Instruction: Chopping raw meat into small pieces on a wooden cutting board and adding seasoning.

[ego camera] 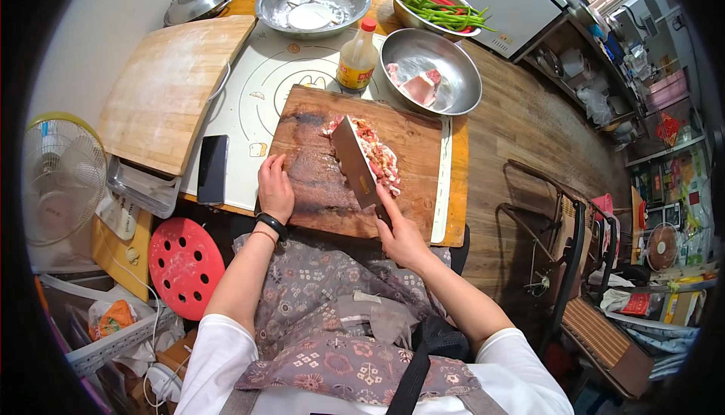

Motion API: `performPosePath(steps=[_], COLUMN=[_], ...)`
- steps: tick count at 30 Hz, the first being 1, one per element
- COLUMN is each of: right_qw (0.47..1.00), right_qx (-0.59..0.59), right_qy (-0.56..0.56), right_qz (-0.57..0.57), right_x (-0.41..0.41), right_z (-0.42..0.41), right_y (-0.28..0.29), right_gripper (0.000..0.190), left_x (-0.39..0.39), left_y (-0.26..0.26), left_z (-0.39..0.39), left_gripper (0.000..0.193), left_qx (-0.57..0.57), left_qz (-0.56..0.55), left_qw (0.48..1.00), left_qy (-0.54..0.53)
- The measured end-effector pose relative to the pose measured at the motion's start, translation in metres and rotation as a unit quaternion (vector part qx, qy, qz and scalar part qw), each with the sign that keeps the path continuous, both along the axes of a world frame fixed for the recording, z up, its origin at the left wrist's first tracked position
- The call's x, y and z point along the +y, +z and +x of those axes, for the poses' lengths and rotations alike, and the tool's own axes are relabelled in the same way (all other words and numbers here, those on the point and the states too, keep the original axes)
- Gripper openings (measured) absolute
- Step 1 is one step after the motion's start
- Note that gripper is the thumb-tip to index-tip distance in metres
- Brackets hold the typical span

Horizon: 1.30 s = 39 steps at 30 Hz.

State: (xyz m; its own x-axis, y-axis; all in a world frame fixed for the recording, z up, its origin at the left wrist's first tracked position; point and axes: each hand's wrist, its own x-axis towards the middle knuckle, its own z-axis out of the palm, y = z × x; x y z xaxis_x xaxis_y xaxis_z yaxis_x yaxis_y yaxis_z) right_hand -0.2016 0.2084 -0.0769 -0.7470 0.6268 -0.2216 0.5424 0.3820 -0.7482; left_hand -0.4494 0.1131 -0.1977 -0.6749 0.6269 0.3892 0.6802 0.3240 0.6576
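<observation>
A wooden cutting board (pixel 308 188) lies before me, dark and wet-looking on its left half. My right hand (pixel 403 239) grips the handle of a Chinese cleaver (pixel 355 160), its broad blade slanting up and left across the board. Chopped raw meat (pixel 382 160) is heaped along the blade's right side, with a little showing past its far end. My left hand (pixel 276 188) rests on the board's left edge, fingers extended and holding no object. The blade's lower edge is partly hidden, so whether it touches the wood I cannot tell.
Behind the board stand a red-capped bottle (pixel 358 58) and a steel bowl (pixel 453 83) holding larger meat pieces. Further back are a metal basin (pixel 263 4) and a bowl of green peppers (pixel 442 13). A phone (pixel 213 168) and a floured wooden board (pixel 170 86) lie left.
</observation>
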Motion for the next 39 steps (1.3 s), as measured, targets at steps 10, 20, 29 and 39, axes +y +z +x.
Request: performPosePath(steps=[10,20,29,39], right_qw=[0.992,0.985,0.986,0.986], right_qx=[-0.081,-0.084,-0.059,-0.137], right_qy=[0.018,0.051,0.014,0.026], right_qz=[0.092,0.141,0.154,0.092], right_x=[0.035,0.033,0.042,0.054], right_z=[-0.046,-0.034,-0.018,-0.024], right_y=[-0.005,-0.026,-0.025,0.0], right_gripper=[0.072,0.068,0.072,0.067], left_x=[0.002,0.002,0.003,0.006], left_y=[0.012,0.014,0.014,0.013], left_z=[0.007,0.006,0.007,0.009], left_gripper=[0.031,0.03,0.03,0.03], left_qx=[0.022,0.04,0.049,0.052], left_qz=[-0.045,-0.068,-0.073,-0.077], left_qw=[0.998,0.996,0.995,0.995], left_qy=[-0.024,-0.031,-0.035,-0.03])
